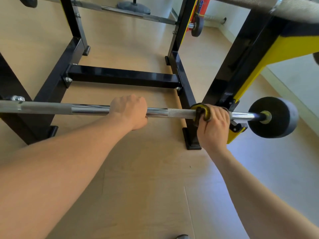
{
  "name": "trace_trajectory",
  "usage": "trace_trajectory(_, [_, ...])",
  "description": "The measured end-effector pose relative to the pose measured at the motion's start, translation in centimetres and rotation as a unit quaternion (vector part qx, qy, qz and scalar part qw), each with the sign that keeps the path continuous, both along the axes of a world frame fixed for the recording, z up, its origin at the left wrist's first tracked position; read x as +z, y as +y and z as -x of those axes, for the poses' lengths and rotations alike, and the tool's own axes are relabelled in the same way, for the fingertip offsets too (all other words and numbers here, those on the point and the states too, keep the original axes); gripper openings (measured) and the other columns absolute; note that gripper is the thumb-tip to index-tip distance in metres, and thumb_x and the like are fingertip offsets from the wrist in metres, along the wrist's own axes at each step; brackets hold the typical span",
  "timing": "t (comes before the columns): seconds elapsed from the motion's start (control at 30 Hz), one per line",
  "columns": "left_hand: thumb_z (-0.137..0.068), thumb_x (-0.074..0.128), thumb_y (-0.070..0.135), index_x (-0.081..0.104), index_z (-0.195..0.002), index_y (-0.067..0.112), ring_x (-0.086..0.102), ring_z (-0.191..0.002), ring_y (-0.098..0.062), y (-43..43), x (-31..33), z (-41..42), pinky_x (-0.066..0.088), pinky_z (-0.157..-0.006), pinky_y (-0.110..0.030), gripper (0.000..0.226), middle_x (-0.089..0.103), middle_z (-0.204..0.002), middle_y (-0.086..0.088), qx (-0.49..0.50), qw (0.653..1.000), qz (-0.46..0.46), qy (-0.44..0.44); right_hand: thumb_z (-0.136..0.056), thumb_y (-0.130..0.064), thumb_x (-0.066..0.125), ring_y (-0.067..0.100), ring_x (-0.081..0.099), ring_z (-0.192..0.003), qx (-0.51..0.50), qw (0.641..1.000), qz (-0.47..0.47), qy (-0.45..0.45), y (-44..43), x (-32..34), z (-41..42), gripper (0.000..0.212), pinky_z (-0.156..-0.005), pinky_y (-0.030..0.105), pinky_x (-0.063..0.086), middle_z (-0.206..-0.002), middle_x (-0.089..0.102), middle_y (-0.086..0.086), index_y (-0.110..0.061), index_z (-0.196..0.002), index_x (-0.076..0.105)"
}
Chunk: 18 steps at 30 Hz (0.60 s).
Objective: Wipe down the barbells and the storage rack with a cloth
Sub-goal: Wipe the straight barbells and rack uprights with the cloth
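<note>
cloth (201, 112) on barbell (86, 109) (r hand (214, 125))

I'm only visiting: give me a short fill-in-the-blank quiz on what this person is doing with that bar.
1. The right hand wraps a ____ round the barbell.
2. The round weight sits nearer the ____ hand.
3. The rack is painted black and ____.
Missing words: cloth; right; yellow.

Left hand (131, 112) grips barbell (89, 109); right hand (214, 121) wraps cloth (201, 112) around it.
</note>
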<state>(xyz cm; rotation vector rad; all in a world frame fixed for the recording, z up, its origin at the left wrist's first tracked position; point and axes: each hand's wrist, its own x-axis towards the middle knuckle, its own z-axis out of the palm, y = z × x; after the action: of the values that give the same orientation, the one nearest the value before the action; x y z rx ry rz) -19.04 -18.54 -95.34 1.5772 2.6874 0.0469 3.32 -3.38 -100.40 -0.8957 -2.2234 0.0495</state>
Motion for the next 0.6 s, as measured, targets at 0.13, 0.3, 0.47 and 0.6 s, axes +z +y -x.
trace_trajectory(0.13, [-0.094, 0.068, 0.042, 0.050, -0.085, 0.021, 0.051, -0.066, -0.020, -0.1, -0.3, -0.8, 0.043, -0.064, -0.034, 0.030, 0.050, -0.073, -0.001, 0.032, 0.999, -0.022, 0.020, -0.102, -0.034, 0.034, 0.023, 0.042, -0.144, -0.103, 0.981, 0.146, 0.071, -4.9, 0.4, 5.1, 0.049, -0.129, 0.046, 0.011, -0.137, 0.065, 0.004, -0.010, -0.128, 0.067])
trace_trajectory(0.3, [-0.094, 0.065, 0.042, 0.051, -0.079, 0.021, 0.049, -0.063, -0.019, -0.1, -0.8, -1.1, 0.043, -0.064, -0.034, 0.029, 0.050, -0.072, -0.001, 0.035, 0.996, -0.038, 0.074, -0.100, -0.028, 0.045, 0.018, 0.040, -0.148, 0.196, 0.977, 0.064, -0.052, -6.4, 0.4, 5.1, 0.051, -0.129, 0.040, 0.016, -0.152, 0.055, 0.003, -0.013, -0.147, 0.056])
trace_trajectory(0.47, [-0.092, 0.066, 0.043, 0.064, -0.099, 0.021, 0.056, -0.077, -0.025, -0.4, -0.1, -0.2, 0.044, -0.069, -0.033, 0.023, 0.054, -0.081, -0.002, 0.003, 0.999, -0.027, 0.043, -0.105, -0.012, 0.043, 0.022, -0.005, -0.161, -0.115, 0.964, 0.220, 0.098, -7.0, -0.1, 5.0, 0.069, -0.130, 0.044, 0.003, -0.174, 0.001, 0.009, -0.006, -0.165, 0.011])
trace_trajectory(0.6, [-0.094, 0.065, 0.034, 0.067, -0.107, 0.019, 0.059, -0.085, -0.028, -0.1, -0.2, -0.4, 0.039, -0.070, -0.035, 0.020, 0.058, -0.091, -0.007, 0.019, 0.999, -0.023, 0.037, -0.108, -0.012, 0.040, 0.039, 0.026, -0.152, -0.140, 0.799, 0.489, 0.321, -13.3, 3.3, 12.8, 0.069, -0.124, 0.045, 0.026, -0.168, 0.013, 0.025, 0.004, -0.161, 0.001])
